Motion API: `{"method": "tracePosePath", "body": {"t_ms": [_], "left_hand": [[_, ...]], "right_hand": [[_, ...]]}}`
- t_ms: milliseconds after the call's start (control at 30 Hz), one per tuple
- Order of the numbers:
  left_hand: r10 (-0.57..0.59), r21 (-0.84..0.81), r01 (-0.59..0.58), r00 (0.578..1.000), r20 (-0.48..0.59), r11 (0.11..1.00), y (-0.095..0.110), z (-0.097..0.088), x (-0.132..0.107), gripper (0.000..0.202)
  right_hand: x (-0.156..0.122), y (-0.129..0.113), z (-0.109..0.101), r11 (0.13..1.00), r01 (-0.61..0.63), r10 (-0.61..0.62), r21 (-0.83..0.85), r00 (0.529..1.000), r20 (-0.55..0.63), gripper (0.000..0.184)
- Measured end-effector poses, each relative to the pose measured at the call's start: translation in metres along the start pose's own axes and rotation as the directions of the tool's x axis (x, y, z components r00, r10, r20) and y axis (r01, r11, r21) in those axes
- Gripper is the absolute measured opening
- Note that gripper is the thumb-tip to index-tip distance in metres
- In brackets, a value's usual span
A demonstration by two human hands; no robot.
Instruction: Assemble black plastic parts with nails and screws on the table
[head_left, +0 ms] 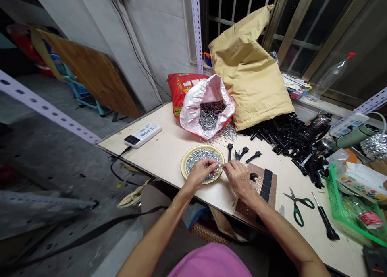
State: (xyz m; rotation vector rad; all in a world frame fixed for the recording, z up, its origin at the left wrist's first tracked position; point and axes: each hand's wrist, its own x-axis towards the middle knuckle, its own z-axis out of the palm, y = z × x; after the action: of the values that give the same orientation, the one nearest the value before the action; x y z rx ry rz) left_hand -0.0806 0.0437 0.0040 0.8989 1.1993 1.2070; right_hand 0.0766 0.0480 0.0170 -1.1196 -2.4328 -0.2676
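Note:
My left hand (202, 172) is over a round yellowish plate (183, 171) full of small shiny metal pieces (198, 155). Its thumb and fingers are pinched together; whatever they hold is too small to name. My right hand (237, 175) is closed in a pinch at the plate's right rim, close to the left fingertips, and what is in it cannot be made out. Just beyond the right hand lie several black plastic parts (253, 156) with flat heads. Partly under the right forearm is a brown board (273, 188) bearing a row of black pads (266, 184).
An open red bag (178, 89) of metal pins stands behind the plate, beside a large tan sack (254, 75). Black parts (281, 134) are heaped at the right. Scissors (298, 206), a screwdriver-like tool (325, 218) and a green basket (335, 204) lie farther right. A white device (143, 135) sits left.

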Motion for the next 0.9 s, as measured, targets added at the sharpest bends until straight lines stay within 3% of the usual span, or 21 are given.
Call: {"method": "tracePosePath", "body": {"t_ms": [133, 300, 433, 800, 900], "left_hand": [[0.03, 0.015, -0.03, 1.0, -0.001, 0.999, 0.0018, 0.002, -0.0026, 0.03], [0.005, -0.031, -0.005, 1.0, 0.022, 1.0, -0.0001, 0.0021, -0.0018, 0.034], [0.002, -0.04, -0.001, 1.0, 0.023, 0.999, -0.0018, 0.0014, -0.0016, 0.037], [0.022, 0.015, -0.023, 0.998, 0.06, 1.0, 0.0, 0.0012, -0.0018, 0.032], [0.01, 0.028, -0.012, 0.998, 0.069, 1.0, 0.0014, 0.0021, -0.0011, 0.031]], "right_hand": [[-0.0024, 0.0005, -0.0014, 0.999, 0.01, -0.011, -0.041, 1.0, -0.015, 0.02], [-0.0049, 0.0009, 0.0015, 0.996, -0.044, 0.046, 0.082, 0.999, -0.018, 0.013], [-0.0069, 0.0003, 0.0045, 0.999, -0.025, 0.025, 0.026, 0.999, -0.026, 0.018], [-0.0086, 0.0014, 0.005, 0.996, -0.058, 0.056, 0.063, 0.998, 0.043, 0.018], [-0.0091, 0.0021, 0.0039, 0.983, -0.105, 0.095, 0.148, 0.993, 0.075, 0.019]]}}
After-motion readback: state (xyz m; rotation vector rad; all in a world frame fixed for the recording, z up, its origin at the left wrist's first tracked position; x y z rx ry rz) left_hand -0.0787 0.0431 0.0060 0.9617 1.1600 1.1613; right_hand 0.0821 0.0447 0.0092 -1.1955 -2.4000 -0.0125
